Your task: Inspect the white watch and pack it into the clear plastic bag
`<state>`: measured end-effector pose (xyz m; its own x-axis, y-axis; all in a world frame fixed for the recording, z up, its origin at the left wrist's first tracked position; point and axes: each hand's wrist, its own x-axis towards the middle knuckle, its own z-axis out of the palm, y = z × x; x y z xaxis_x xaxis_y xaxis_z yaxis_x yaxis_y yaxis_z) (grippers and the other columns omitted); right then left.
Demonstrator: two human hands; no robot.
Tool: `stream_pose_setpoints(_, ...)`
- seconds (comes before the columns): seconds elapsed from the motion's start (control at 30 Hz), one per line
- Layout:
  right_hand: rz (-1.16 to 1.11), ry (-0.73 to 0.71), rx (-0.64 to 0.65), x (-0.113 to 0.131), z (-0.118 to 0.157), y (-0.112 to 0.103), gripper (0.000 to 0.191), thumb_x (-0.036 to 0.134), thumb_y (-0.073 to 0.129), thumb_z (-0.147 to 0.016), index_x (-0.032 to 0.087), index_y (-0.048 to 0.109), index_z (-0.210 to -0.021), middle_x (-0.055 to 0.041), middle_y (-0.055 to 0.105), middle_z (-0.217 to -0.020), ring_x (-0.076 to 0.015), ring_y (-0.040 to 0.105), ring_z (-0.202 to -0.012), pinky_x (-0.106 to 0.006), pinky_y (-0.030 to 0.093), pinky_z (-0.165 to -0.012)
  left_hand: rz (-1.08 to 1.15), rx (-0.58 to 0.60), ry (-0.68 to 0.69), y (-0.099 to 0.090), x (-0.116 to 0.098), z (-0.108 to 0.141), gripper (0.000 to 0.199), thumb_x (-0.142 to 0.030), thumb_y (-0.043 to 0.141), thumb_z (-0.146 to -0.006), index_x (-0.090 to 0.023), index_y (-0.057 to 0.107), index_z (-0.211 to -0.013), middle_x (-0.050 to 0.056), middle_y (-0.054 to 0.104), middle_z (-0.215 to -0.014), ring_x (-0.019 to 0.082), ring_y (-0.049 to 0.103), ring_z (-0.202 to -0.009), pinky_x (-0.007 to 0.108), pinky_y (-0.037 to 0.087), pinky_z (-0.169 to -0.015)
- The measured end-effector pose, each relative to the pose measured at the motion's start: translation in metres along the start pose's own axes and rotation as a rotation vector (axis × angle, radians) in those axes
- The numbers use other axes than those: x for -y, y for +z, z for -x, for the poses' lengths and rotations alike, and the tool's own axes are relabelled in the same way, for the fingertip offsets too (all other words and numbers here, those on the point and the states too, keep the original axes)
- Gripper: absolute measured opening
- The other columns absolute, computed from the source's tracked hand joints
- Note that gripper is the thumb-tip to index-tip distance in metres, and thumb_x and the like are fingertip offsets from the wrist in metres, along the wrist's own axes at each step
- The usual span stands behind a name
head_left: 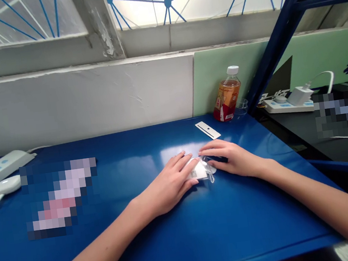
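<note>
A small white packet in clear plastic [200, 170] lies on the blue desk [128, 248], between my two hands. My left hand [176, 178] holds it from the left, fingers reaching over its top and the thumb along its near edge. At the packet's right end, my right hand [229, 157] is curved with thumb and fingers apart, near the crinkled clear plastic. Whether the right fingertips touch the plastic is hard to tell. Just behind the hands lies a flat white card [207, 130] with a dark slot and a dot.
A drink bottle with a white cap [227, 95] stands at the back right beside a clear cup [241, 108]. Power strips [2, 168] sit at both sides. A blurred-out object [62, 196] lies left. A slanted blue metal post [274, 51] rises at the right.
</note>
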<state>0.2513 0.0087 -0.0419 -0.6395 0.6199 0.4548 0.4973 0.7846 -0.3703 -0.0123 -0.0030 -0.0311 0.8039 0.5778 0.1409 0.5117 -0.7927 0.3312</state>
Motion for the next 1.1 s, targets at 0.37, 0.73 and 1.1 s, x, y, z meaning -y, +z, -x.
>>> stream_pose_setpoints(0.37,-0.373,0.180,-0.356,0.013,-0.005,-0.015,0.011,0.024,0.068,-0.088,0.024,0.077,-0.095,-0.0043,0.073,-0.090,-0.0186,0.068,-0.081,-0.032,0.055,-0.073,0.144,-0.199,0.018,-0.009,0.005,0.003,0.051,-0.041,0.032,-0.105,-0.019,0.027,-0.151,0.013,0.040,-0.153,0.027,0.036,-0.142,0.045,0.032,-0.117)
stream_pose_setpoints(0.73,-0.628,0.606,-0.144,0.004,-0.008,-0.002,0.032,0.046,0.067,-0.086,0.016,0.076,-0.095,-0.0060,0.074,-0.083,-0.0184,0.065,-0.068,-0.031,0.055,-0.061,0.093,-0.232,-0.057,-0.007,0.003,0.001,0.084,-0.052,0.058,-0.092,-0.019,0.013,-0.155,0.016,0.021,-0.161,0.031,0.023,-0.148,0.047,0.030,-0.118)
stream_pose_setpoints(1.1,0.024,0.176,0.056,0.013,0.002,-0.005,0.057,0.046,0.062,-0.089,0.015,0.056,-0.136,-0.0186,0.052,-0.144,-0.0331,0.049,-0.132,-0.051,0.045,-0.107,0.049,-0.032,-0.034,-0.004,0.000,-0.001,0.102,-0.067,0.070,-0.075,-0.012,0.030,-0.151,0.022,0.038,-0.152,0.037,0.035,-0.141,0.051,0.036,-0.113)
